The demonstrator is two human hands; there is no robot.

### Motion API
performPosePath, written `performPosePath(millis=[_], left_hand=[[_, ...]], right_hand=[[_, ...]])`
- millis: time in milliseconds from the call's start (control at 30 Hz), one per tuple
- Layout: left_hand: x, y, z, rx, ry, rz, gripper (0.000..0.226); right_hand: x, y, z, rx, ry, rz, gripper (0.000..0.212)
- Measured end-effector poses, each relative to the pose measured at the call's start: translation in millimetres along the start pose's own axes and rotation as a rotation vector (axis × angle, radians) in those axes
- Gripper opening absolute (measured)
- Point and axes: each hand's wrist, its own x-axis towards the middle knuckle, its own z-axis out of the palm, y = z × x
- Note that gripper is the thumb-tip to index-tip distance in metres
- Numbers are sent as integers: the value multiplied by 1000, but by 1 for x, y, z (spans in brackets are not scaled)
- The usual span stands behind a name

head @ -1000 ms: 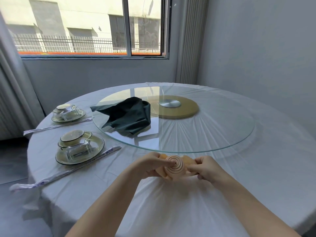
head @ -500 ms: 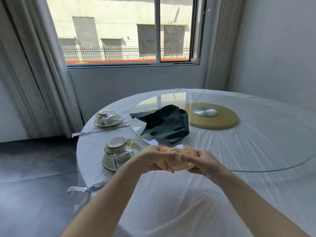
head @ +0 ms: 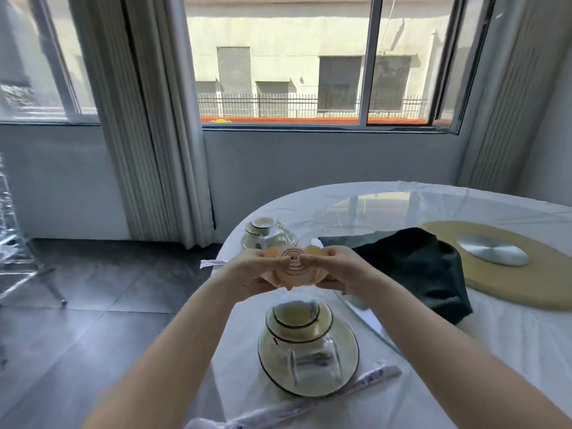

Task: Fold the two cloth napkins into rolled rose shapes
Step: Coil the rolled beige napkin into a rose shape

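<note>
A peach napkin rolled into a spiral rose (head: 295, 269) is held in the air above the near place setting. My left hand (head: 247, 272) grips its left side and my right hand (head: 335, 270) grips its right side, both with fingers curled round the petals. The spiral faces me. A dark green napkin (head: 414, 267) lies crumpled and unfolded on the glass turntable (head: 368, 323) to the right of my hands.
Below the rose stands a plate (head: 309, 360) with an upturned cup and a glass. A second setting (head: 266, 235) sits behind the rose. Wrapped chopsticks (head: 309, 400) lie at the table's near edge. A yellow disc with a metal hub (head: 507, 267) is on the right.
My view and both hands have swung left, carrying the rose from the table's front to above the near place setting. The grip is unchanged.
</note>
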Motion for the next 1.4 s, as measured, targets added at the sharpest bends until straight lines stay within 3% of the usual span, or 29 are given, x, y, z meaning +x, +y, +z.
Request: performPosePath(millis=[133,267,367,433,600,633,733,800,900,967,1033,1167,1233,1333,1400], left_hand=[[38,-24,-30,11,70,-66,56],[67,-37,-49,16,112,-103,34],[76,-44,-59,43,116,-130,12],[80,-50,-65,77,144,-131,23],[86,-53,-66,386,341,-62,19],[86,-53,-64,454,366,-42,27],[89,-59,-60,762,427,16,83],[87,-62,-55,858,426,56,85],[89,-69,-55,776,442,63,85],[90,-75,-58,721,465,84,67],[92,-80,-61,682,462,68,54],[99,-92,-64,603,454,90,52],[99,-93,-65,609,457,96,59],[98,-91,-67,602,456,92,90],[97,-90,-67,584,468,93,82]], right_hand=[[58,25,12,-7,-78,69,49],[100,44,15,2,-166,95,30],[122,54,22,-31,-209,118,39],[132,59,29,-100,-195,120,35],[143,61,34,-252,-110,86,41],[143,60,34,-258,-103,77,44],[142,61,32,-268,-96,68,63],[140,62,31,-291,-82,77,57],[137,60,29,-433,-34,44,22],[134,58,27,-595,46,-9,7],[131,57,26,-692,93,-29,10],[122,56,30,-871,115,-39,31],[122,58,30,-900,155,-83,31],[125,55,27,-938,235,-177,35],[132,53,27,-897,226,-181,33]])
